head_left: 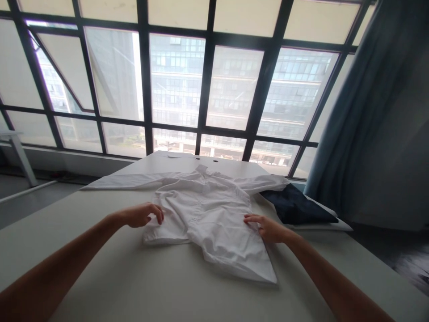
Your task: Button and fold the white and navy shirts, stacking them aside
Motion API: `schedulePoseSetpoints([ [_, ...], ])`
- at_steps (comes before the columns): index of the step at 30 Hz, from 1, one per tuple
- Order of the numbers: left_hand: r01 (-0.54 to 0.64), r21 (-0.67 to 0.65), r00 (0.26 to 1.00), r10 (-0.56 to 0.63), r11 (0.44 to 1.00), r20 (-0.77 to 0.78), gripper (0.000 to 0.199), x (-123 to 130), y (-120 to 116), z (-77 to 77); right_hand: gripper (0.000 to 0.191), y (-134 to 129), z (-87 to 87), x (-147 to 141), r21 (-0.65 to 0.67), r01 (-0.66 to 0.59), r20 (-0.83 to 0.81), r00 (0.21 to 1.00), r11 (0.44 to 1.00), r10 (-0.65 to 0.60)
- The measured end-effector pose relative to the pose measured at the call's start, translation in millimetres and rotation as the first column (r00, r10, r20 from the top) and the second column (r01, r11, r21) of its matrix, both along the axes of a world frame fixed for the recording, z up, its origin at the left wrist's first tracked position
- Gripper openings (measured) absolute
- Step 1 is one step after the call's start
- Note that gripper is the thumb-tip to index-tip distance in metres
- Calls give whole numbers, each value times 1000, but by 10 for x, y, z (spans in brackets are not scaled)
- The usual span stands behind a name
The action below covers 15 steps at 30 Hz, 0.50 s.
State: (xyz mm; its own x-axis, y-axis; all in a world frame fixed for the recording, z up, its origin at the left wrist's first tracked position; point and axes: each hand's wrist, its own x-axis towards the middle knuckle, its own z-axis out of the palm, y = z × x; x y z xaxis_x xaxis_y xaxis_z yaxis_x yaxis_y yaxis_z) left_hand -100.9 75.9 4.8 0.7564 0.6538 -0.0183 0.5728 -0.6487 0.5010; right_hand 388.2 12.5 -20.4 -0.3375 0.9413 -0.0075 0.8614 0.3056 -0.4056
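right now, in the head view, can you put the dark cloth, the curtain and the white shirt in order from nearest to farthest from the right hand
From the right hand:
1. white shirt, at its fingertips
2. dark cloth, just beyond it, to the right
3. curtain, farthest back, at the right

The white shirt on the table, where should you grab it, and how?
Probably by its bottom corners, coming in from the left and the right. The white shirt lies spread out with its hem toward the person, and those corners stick out, so they look easy to pinch.
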Motion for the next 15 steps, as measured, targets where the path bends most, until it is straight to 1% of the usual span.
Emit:
schedulePoseSetpoints([
  [2,1,-28,1000,-2,1000,-26,20,-56,-9,28,72,31,-27,90,-7,46,22,999,999,-46],
  [4,5,-67,997,-10,998,-83,33,-84,-8,30,72,27,-17,160,-17,78,45,996,997,-77],
  [6,18,-84,994,-27,996,-107,44,-80,-2,10,69,-26,39,214,-67,67,49,997,996,-64],
  [7,28,-81,994,-36,996,-104,45,-67,2,-6,69,-70,82,230,-106,47,46,998,993,-42],
  [9,40,-55,996,-44,998,-72,39,-21,8,-46,73,-178,180,220,-192,-5,35,999,981,11],
  [11,43,-18,999,-43,999,-21,30,42,11,-88,77,-288,272,130,-250,-53,31,998,967,63],
  [12,40,-1,999,-40,999,14,30,75,12,-105,74,-335,309,57,-258,-75,26,996,963,85],
  [13,32,12,998,-33,999,54,32,104,13,-118,66,-371,337,-28,-251,-100,12,994,963,106],
  [15,-2,14,991,0,1000,131,37,141,18,-118,41,-408,373,-192,-210,-172,-58,985,962,163],
])
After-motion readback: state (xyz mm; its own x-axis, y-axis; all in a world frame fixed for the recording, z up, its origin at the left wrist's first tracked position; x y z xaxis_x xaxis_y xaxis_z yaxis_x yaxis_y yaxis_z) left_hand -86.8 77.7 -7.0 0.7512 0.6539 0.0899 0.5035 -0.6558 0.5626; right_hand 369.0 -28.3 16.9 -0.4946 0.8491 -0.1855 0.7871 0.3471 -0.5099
